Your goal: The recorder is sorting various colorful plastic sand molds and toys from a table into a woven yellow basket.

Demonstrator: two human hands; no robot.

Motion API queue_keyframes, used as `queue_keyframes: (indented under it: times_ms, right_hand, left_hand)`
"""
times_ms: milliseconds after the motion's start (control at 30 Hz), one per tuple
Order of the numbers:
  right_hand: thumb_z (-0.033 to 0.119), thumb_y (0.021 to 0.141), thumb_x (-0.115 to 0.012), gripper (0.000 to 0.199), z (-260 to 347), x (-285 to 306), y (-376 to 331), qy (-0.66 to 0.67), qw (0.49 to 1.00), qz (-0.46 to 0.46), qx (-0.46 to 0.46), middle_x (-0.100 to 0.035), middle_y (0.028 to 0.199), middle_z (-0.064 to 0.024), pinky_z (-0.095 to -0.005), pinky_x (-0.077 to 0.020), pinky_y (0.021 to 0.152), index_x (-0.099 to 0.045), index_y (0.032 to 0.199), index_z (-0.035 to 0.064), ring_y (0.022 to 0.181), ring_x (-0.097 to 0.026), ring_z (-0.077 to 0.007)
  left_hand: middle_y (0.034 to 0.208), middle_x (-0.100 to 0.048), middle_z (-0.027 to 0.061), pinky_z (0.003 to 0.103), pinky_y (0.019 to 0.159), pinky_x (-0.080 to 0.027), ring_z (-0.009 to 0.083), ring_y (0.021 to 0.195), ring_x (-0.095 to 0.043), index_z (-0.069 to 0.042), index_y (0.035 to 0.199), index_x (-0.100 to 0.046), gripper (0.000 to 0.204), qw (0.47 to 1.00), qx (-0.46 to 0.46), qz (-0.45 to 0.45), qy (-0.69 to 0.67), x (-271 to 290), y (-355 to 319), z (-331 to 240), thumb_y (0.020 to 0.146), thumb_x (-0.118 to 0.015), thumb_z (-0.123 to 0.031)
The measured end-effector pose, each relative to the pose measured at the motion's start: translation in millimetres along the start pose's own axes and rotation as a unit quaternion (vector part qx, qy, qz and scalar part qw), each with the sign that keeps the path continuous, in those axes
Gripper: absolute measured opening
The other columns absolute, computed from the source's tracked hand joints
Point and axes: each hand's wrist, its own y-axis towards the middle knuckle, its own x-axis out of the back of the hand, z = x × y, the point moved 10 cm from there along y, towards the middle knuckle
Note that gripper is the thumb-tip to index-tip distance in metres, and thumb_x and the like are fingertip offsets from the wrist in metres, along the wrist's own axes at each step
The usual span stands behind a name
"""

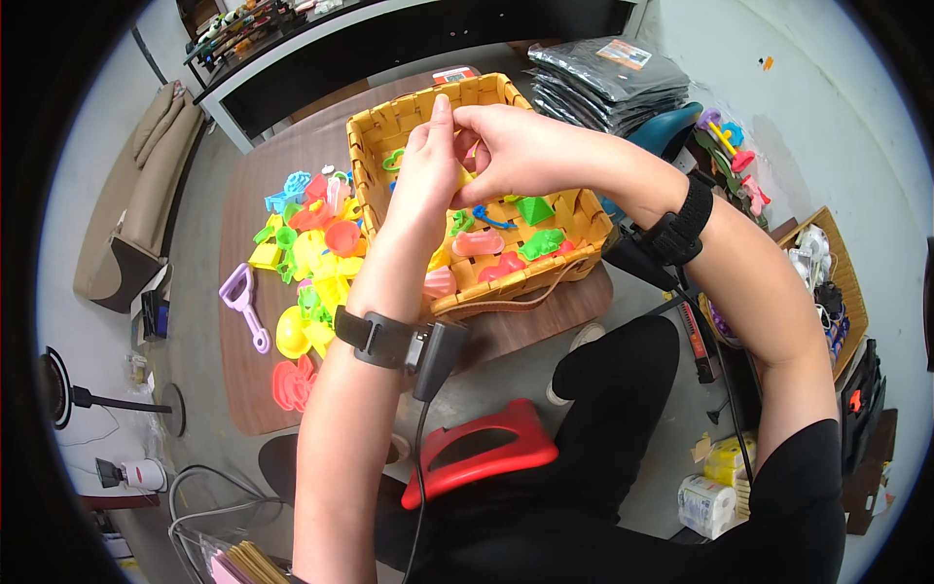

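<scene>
My left hand (435,156) and my right hand (511,146) meet over a yellow woven basket (358,165), their fingers closed together. A bit of yellow shows by the fingertips, but what they hold is mostly hidden. Inside the basket lie a green pyramid (534,210), a green toy mould (542,244), a pink oblong mould (479,242) and a small blue piece (494,220). Left of the basket, partly behind my left forearm, spreads a pile of yellow, green and red plastic toys (311,255). A purple toy shovel (245,302) rests at its outer side, and red moulds (292,384) lie nearer me.
The brown table (258,404) bears basket and toys. A brown strap (516,304) hangs on the basket's near side. Wrapped black packages (608,88) are stacked behind it at right. A red plastic piece (486,462) is near my legs. Cables run from bands on both my arms.
</scene>
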Motion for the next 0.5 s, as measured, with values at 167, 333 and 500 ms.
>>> queue_keyframes:
  times_ms: [167, 333, 500]
  right_hand:
    - [0.037, 0.084, -0.093, 0.038, -12.3, 3.8, -1.1, 0.005, 1.000, -0.006, 0.000, -0.076, 0.084, -0.0160, -0.0423, -0.0586, 0.075, -0.074, 0.087, 0.0041, 0.079, -0.075, -0.0303]
    - [0.038, 0.084, -0.093, 0.039, -35.6, 16.5, 4.7, 0.008, 1.000, -0.010, 0.002, -0.076, 0.083, -0.0160, -0.0423, -0.0586, 0.075, -0.074, 0.087, 0.0041, 0.079, -0.075, -0.0302]
    - [0.038, 0.084, -0.093, 0.040, -13.2, -2.7, 3.1, 0.007, 1.000, -0.009, 0.004, -0.076, 0.082, -0.0159, -0.0423, -0.0585, 0.074, -0.074, 0.086, 0.0040, 0.078, -0.075, -0.0301]
  left_hand:
    - [0.109, -0.069, 0.0090, 0.037, 0.078, -0.058, 0.0165, 0.094, -0.068, -0.002, 0.131, -0.058, 0.047, 1.000, -0.002, 0.004, 0.010, -0.9, 1.4, -0.2, 0.114, -0.058, -0.045]
    - [0.108, -0.069, 0.0091, 0.037, 0.077, -0.057, 0.0164, 0.093, -0.068, -0.002, 0.131, -0.058, 0.047, 1.000, -0.004, 0.005, 0.019, -0.3, 6.3, -1.3, 0.114, -0.058, -0.046]
    - [0.108, -0.069, 0.0092, 0.036, 0.077, -0.057, 0.0164, 0.093, -0.068, -0.002, 0.131, -0.058, 0.047, 1.000, -0.004, 0.004, 0.022, 9.7, 5.0, 1.8, 0.115, -0.058, -0.046]
